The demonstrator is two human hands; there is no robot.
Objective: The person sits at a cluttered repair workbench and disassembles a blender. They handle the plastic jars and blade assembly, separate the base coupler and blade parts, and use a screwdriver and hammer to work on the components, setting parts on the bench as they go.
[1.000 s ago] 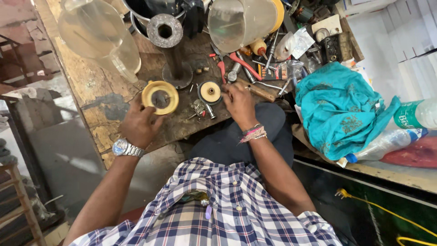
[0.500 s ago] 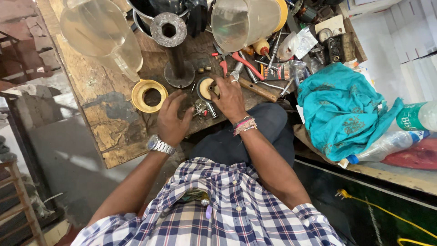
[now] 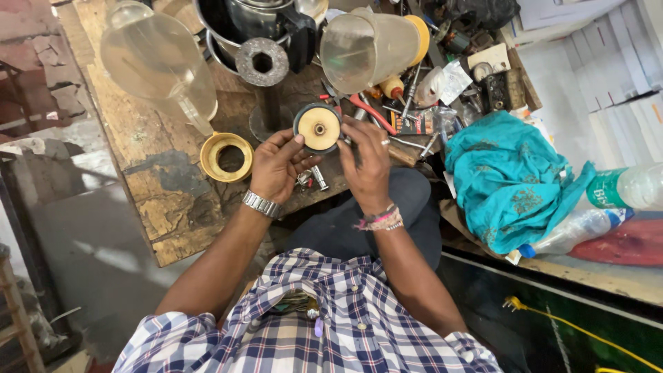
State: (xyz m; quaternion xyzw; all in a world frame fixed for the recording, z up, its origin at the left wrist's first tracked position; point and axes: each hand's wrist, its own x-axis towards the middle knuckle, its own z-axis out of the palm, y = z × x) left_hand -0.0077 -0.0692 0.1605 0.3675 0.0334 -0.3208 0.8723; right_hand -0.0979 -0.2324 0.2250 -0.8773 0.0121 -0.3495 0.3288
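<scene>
Both hands lift a round disc part, yellow-faced with a dark rim, above the surface.

Left hand (image 3: pixel 276 166) and right hand (image 3: pixel 366 162) grasp the disc (image 3: pixel 318 128) at upper centre of the frame, over the worn wooden surface (image 3: pixel 138 138); inspection seems underway, calling for a steady grip.

A disc (image 3: pixel 318 128) sits between both hands above the bench (image 3: pixel 138 148); a ring (image 3: pixel 226 157) lies left, a cloth (image 3: pixel 511 179) right

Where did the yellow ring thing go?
In the head view the yellow ring lies flat on the wooden bench, just left of the left hand and below the clear plastic jar. Nothing holds it.
</scene>
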